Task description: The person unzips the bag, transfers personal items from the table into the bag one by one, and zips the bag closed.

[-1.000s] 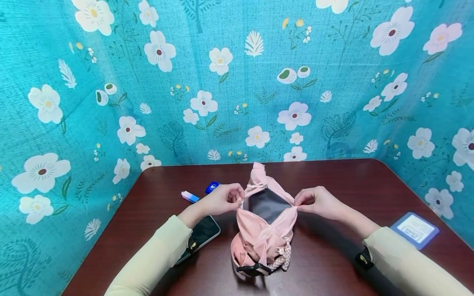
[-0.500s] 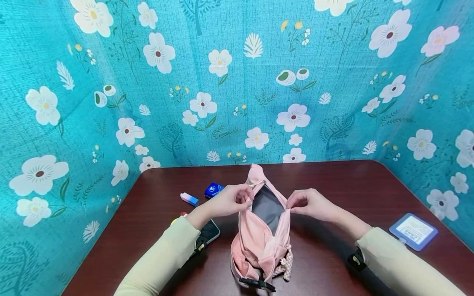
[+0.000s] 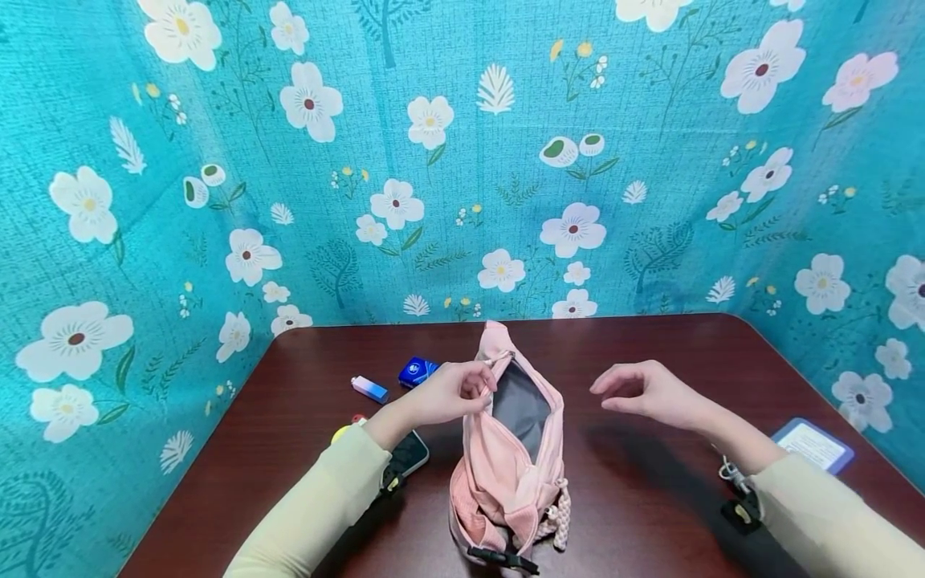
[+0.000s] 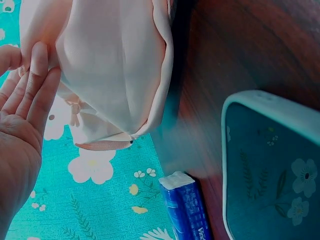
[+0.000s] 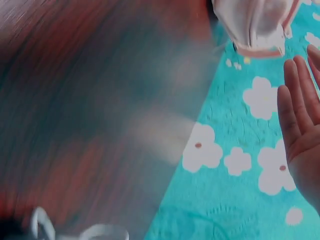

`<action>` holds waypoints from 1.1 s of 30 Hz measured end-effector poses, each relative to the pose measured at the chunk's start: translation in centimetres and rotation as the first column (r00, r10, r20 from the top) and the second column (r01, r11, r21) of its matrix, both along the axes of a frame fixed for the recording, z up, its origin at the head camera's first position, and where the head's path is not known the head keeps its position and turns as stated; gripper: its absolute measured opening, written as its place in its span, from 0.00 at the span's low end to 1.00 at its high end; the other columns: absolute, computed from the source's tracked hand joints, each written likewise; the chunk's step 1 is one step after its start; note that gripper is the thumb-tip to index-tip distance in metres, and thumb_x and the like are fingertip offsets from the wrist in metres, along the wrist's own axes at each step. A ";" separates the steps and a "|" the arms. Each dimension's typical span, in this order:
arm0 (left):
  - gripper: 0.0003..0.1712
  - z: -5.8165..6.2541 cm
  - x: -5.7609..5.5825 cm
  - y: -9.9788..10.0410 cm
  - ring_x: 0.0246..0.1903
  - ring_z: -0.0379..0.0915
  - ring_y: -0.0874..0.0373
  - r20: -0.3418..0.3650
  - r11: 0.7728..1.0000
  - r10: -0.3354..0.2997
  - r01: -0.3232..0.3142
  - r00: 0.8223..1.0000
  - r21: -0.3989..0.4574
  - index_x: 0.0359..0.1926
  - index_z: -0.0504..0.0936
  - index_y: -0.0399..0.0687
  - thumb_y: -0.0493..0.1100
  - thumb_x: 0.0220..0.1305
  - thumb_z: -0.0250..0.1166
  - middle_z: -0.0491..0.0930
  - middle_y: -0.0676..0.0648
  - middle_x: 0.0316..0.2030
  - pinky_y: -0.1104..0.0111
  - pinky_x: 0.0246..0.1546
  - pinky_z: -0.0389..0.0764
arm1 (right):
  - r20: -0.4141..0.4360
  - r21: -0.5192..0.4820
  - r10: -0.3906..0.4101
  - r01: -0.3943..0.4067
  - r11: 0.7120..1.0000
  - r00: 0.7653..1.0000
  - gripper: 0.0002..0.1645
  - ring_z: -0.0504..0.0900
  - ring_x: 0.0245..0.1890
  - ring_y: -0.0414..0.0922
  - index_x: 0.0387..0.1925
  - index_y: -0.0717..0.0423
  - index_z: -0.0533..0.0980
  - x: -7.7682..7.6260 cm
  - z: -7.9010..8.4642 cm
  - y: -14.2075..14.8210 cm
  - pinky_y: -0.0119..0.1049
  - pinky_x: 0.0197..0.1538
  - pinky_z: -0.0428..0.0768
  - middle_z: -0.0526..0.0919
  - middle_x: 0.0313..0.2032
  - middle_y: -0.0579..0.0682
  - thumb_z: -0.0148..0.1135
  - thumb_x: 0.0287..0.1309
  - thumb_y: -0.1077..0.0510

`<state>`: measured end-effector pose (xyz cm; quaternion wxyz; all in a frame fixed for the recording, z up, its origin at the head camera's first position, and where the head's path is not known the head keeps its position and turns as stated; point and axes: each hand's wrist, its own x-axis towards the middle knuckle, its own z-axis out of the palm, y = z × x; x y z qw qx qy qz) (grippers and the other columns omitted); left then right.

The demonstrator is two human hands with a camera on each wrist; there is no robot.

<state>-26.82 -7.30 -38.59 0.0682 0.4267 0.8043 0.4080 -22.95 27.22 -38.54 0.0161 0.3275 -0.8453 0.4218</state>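
A pink fabric bag [image 3: 491,461] with a grey lining stands in the middle of the table, its zipped mouth spread. My left hand [image 3: 450,392] pinches the left edge of that mouth; in the left wrist view the thumb and fingers of the hand [image 4: 27,125] meet on the bag's cloth [image 4: 110,60]. To the right of the bag, and apart from it, my right hand [image 3: 654,392] hovers over the table with loosely bent fingers and nothing in them. The right wrist view shows this hand [image 5: 304,130] with its fingers extended, near the bag [image 5: 257,25].
Left of the bag lie a blue tissue pack [image 3: 417,371], a pink-and-blue stick-shaped item [image 3: 370,389] and a phone [image 3: 413,455] partly under the left arm. A yellow item [image 3: 339,433] peeks out there. A blue-framed card [image 3: 815,444] and a small metal item [image 3: 731,472] lie at right.
My right hand has let go of the bag's right edge and moved right. The bag's mouth has narrowed since a second ago. My left hand keeps its pinch after shifting slightly right.
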 end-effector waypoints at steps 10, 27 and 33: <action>0.08 -0.2 -0.1 -0.1 0.20 0.69 0.63 -0.003 1.000 -0.014 0.014 1.000 0.008 0.37 0.74 0.51 0.38 0.56 0.62 0.74 0.55 0.21 0.70 0.24 0.74 | 0.006 0.145 -0.108 0.106 0.984 0.994 0.13 0.77 0.38 0.41 0.39 0.45 0.79 3.2 1.4 4.6 0.33 0.34 0.77 0.80 0.37 0.42 0.67 0.47 0.53; 0.09 0.0 0.0 0.0 0.20 0.69 0.64 -0.019 1.000 -0.016 0.016 1.000 -0.002 0.38 0.74 0.41 0.37 0.56 0.62 0.74 0.55 0.21 0.72 0.25 0.74 | -0.053 0.258 -0.326 0.329 0.909 0.944 0.19 0.72 0.37 0.30 0.41 0.42 0.77 7.3 0.4 9.8 0.31 0.27 0.73 0.80 0.38 0.42 0.70 0.42 0.51; 0.10 -0.4 -0.2 -0.3 0.20 0.69 0.64 -0.025 1.000 -0.014 0.014 1.000 0.003 0.39 0.74 0.40 0.37 0.56 0.62 0.73 0.55 0.21 0.72 0.24 0.73 | -0.008 0.406 -0.387 0.356 0.842 0.922 0.28 0.73 0.39 0.35 0.45 0.49 0.76 8.3 -0.5 11.5 0.33 0.31 0.75 0.79 0.42 0.48 0.70 0.40 0.45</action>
